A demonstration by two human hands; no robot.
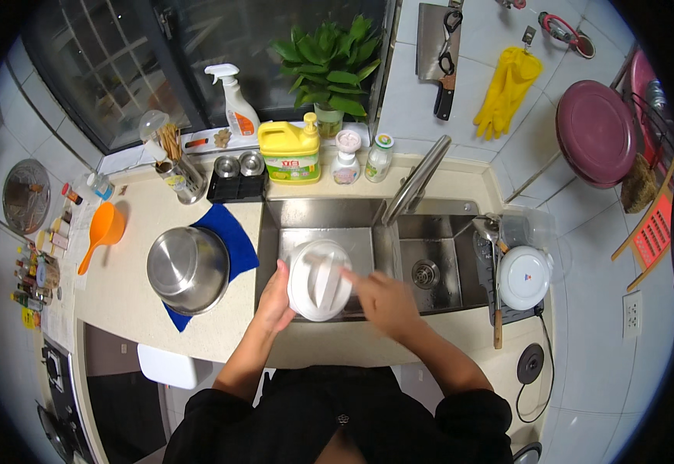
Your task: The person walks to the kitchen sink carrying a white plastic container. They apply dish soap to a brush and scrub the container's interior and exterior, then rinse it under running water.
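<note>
Over the front of the left sink basin (pixel 323 238), my left hand (pixel 277 300) grips a white round lid-like piece (pixel 301 282) by its left edge. A pale raised bar (pixel 326 286) runs across its face; motion smears it, and I cannot make out the exact kind. My right hand (pixel 387 305) is at the right side of this piece, its forefinger near the rim. Blur hides whether those fingers touch or hold anything. Behind the basins, the metal tap (pixel 416 179) rises between them.
An upturned steel pot (pixel 188 269) rests on a blue cloth (pixel 235 241) at left, beside an orange ladle (pixel 105 228). A yellow jug (pixel 289 151) and soap bottle (pixel 346 158) stand behind the sink. White bowl (pixel 525 277) and long-handled utensil (pixel 498 321) lie right.
</note>
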